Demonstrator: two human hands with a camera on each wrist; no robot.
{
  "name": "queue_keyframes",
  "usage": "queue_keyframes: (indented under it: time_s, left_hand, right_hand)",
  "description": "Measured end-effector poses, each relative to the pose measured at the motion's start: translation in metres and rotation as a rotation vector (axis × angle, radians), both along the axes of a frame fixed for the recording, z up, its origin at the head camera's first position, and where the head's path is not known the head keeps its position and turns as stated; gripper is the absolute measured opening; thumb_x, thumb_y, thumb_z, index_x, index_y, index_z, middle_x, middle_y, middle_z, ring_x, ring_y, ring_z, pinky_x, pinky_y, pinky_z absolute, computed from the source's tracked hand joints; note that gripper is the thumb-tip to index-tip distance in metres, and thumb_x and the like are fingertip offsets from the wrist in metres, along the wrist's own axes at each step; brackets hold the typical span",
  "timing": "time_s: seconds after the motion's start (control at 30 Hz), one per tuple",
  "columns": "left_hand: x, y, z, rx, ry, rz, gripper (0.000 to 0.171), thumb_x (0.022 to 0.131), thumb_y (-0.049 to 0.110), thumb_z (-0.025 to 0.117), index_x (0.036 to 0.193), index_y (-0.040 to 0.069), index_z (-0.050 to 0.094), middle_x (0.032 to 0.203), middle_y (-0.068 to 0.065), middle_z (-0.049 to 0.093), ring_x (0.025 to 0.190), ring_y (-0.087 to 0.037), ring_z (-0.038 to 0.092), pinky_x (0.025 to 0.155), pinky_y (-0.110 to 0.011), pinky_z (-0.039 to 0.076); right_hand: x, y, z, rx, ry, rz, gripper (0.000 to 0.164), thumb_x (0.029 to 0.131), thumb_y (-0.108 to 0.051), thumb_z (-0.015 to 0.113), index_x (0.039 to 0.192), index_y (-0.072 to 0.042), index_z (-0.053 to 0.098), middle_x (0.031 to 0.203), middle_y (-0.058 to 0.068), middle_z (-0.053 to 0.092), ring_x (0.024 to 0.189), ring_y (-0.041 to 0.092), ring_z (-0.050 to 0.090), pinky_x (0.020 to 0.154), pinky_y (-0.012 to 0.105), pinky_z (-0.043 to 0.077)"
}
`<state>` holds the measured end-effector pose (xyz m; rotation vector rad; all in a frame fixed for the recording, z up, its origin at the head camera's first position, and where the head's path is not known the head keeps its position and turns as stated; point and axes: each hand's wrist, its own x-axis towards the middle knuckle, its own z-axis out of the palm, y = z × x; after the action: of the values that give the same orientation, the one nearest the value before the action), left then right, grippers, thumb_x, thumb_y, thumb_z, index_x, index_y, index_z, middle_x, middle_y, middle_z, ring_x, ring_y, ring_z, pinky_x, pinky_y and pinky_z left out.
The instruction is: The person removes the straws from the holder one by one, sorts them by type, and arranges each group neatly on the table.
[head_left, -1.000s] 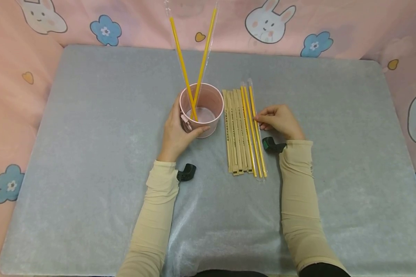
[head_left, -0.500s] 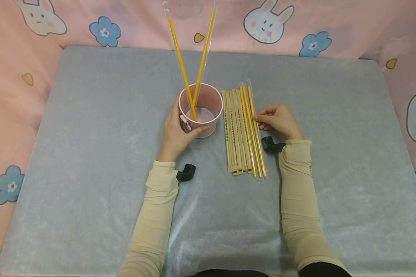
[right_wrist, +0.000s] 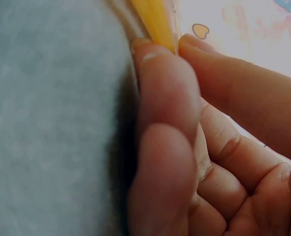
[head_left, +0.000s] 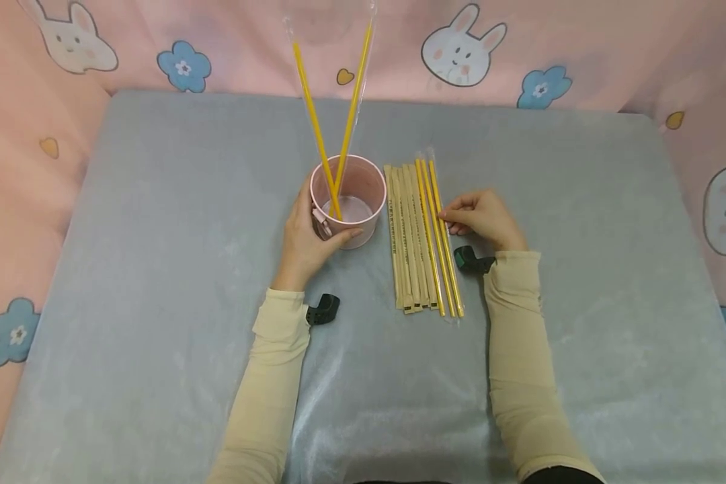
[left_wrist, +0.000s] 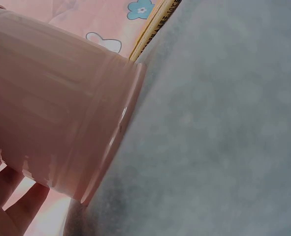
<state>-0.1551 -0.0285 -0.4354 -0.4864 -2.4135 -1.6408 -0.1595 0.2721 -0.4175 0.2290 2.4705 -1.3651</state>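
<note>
My left hand point(head_left: 302, 245) grips a small pink bucket point(head_left: 368, 234), fingers round its far left side and thumb across the front. Two yellow straws point(head_left: 310, 101) in clear wrappers lean crossed inside it and stick up well above the rim. In the left wrist view the bucket point(left_wrist: 61, 98) stands with its base on the grey cloth. My right hand point(head_left: 482, 218) pinches the rightmost of three yellow wrapped straws lying on the table, the straw point(head_left: 451, 269), near its middle. In the right wrist view, thumb and fingertip meet at that yellow straw point(right_wrist: 157, 24).
Between the bucket and the yellow straws lies a row of several straws in brown paper sleeves point(head_left: 408, 249). A grey cloth point(head_left: 175, 269) covers the table. Pink curtains point(head_left: 248, 40) with rabbits and flowers enclose its back and sides.
The whole scene sits slightly lower in the head view. Both hands keep their places, the left at the bucket and the right at the outermost straw.
</note>
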Motion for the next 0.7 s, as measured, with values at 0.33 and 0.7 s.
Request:
queue_keyframes:
  time_s: [0.33, 0.7]
  left_hand:
    - [0.0044, -0.0011, 0.0001, -0.002, -0.012, 0.018, 0.105, 0.064, 0.02, 0.088, 0.147, 0.002, 0.027, 0.142, -0.015, 0.042, 0.128, -0.023, 0.041, 0.107, -0.031, 0.031]
    - [0.0027, 0.0011, -0.0012, -0.01, 0.018, 0.014, 0.104, 0.064, 0.021, 0.088, 0.146, 0.002, 0.028, 0.141, -0.016, 0.043, 0.127, -0.023, 0.043, 0.106, -0.032, 0.032]
  right_hand:
    - [0.002, -0.001, -0.0027, -0.015, -0.02, 0.007, 0.025, 0.088, -0.011, 0.067, 0.097, 0.012, 0.066, 0.064, 0.001, 0.065, 0.055, 0.01, 0.059, 0.054, 0.024, 0.052]
    - [0.001, 0.0019, -0.0025, 0.001, -0.018, 0.007, 0.025, 0.088, -0.012, 0.068, 0.097, 0.011, 0.066, 0.064, 0.001, 0.064, 0.054, 0.009, 0.059, 0.054, 0.024, 0.051]
